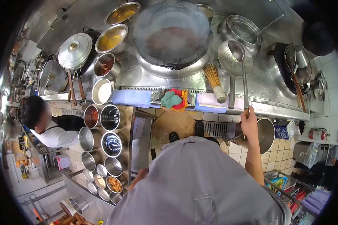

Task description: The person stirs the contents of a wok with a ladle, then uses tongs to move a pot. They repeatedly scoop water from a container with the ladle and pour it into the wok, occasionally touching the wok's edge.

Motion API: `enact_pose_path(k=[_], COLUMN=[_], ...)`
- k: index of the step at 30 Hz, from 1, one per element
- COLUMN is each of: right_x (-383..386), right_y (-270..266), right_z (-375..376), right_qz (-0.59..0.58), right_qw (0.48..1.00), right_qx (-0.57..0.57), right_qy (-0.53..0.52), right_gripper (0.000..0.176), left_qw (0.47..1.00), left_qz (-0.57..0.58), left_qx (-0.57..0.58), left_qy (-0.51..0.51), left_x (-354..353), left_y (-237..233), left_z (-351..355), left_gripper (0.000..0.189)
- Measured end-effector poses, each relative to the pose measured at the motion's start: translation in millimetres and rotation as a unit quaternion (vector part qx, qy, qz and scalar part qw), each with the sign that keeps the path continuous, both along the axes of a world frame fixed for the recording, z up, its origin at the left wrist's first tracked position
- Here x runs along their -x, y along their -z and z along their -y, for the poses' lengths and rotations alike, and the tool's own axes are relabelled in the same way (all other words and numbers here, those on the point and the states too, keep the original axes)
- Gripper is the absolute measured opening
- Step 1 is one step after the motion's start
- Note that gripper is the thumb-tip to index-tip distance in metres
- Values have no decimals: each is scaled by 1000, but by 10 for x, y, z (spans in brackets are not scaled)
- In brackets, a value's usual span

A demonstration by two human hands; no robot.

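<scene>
My right hand (248, 118) is closed around the end of a long-handled ladle (245, 84). The ladle's bowl rests over a perforated strainer (225, 62), whose own handle lies just to the left. A bamboo wok brush (215, 82) lies beside the strainer. In the middle of the stove sits a large wok (172, 37), hazy with steam or smoke and reddish-brown inside. My left hand (139, 175) hangs low by the edge of the seasoning stand, partly hidden by my clothing; its fingers do not show clearly.
Metal pots of seasonings, including a dark liquid (111, 144), stand at left. Bowls of yellow oil (112, 38) line the stove beside a lidded pot (75, 51). Folded cloths (131, 97) lie along the stove's front edge. Another person (52, 127) is at far left.
</scene>
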State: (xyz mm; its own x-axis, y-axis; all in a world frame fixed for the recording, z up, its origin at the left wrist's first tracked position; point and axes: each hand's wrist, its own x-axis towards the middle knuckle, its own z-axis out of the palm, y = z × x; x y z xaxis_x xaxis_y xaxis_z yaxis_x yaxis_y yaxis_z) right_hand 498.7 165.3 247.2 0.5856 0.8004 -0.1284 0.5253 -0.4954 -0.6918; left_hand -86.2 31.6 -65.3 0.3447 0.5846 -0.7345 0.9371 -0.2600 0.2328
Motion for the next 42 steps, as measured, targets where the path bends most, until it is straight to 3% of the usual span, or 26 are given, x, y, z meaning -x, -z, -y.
enact_pose_path(k=[1, 3, 5, 7, 8, 10, 12, 13, 14, 15, 16, 17, 18, 20, 22, 24, 26, 29, 31, 38, 42], right_x=[-23, -32, -2, 27, 29, -26, -140, -262, -374, -480, -559, -600, -846, -1373, -1422, -1048, -653, -300, -155, -237, -420], right_y=[33, 200, 332, 566, 718, 974, 1209, 1352, 1410, 1442, 1460, 1473, 1784, 2611, 2961, 2802, 2601, 2525, 2515, 2388, 2239], right_z=[42, 84, 90, 108, 144, 172, 234, 266, 303, 343, 379, 445, 629, 1134, 1611, 1969, 2165, 2343, 2377, 2188, 1972], right_qz=[104, 126, 148, 153, 156, 144, 213, 134, 134, 21, -92, -110, -111, 6, -70, -244, -351, -402, -409, -371, -343], right_qw=[994, 992, 988, 987, 987, 989, 969, 987, 987, 992, 979, 968, 971, 990, 978, 930, 848, 809, 807, 844, 867], right_qx=[-6, -3, 46, 33, 26, 17, -118, -86, -87, -99, -109, -137, -116, -31, 70, 123, 147, 177, 187, 169, 131], right_qy=[-24, -29, -21, -22, -17, -11, -49, -8, -6, 72, 149, 181, 178, 137, 181, 244, 368, 391, 382, 349, 336], right_gripper=[44, 45, 48, 50, 51, 52, 49, 38, 38, 34, 31, 31, 30, 25, 22, 25, 23, 22, 22, 20, 20], left_qw=[994, 974, 949, 917, 899, 874, 834, 831, 826, 822, 816, 803, 788, 787, 784, 742, 763, 792, 828, 832, 867], left_qz=[-87, -70, 70, 153, 212, 253, 308, 320, 333, 328, 324, 328, 332, 306, 278, 291, 255, 164, 101, 124, 25], left_qx=[51, -83, -119, -227, -266, -340, -426, -428, -430, -450, -470, -493, -517, -536, -555, -602, -592, -584, -545, -534, -483], left_qy=[39, -199, -284, -290, -275, -237, -166, -157, -147, -119, -90, -64, -40, -4, 31, 55, 48, 69, 81, 81, 117], left_x=[25, -425, -618, -971, -1263, -1682, -2011, -2163, -2307, -2431, -2542, -2636, -2715, -2841, -2933, -3006, -3056, -3092, -3116, -3208, -3272], left_y=[-43, -760, -835, -1092, -1532, -1941, -2256, -2411, -2535, -2618, -2667, -2684, -2704, -2715, -2707, -2695, -2721, -2680, -2671, -2721, -2799], left_z=[19, -534, -1018, -1545, -1807, -2245, -2622, -2775, -2929, -3078, -3225, -3367, -3501, -3752, -3967, -4124, -4206, -4327, -4363, -4405, -4507], left_gripper=[25, 25, 24, 21, 18, 14, 13, 12, 11, 9, 8, 7, 7, 8, 9, 9, 11, 10, 11, 13, 14])
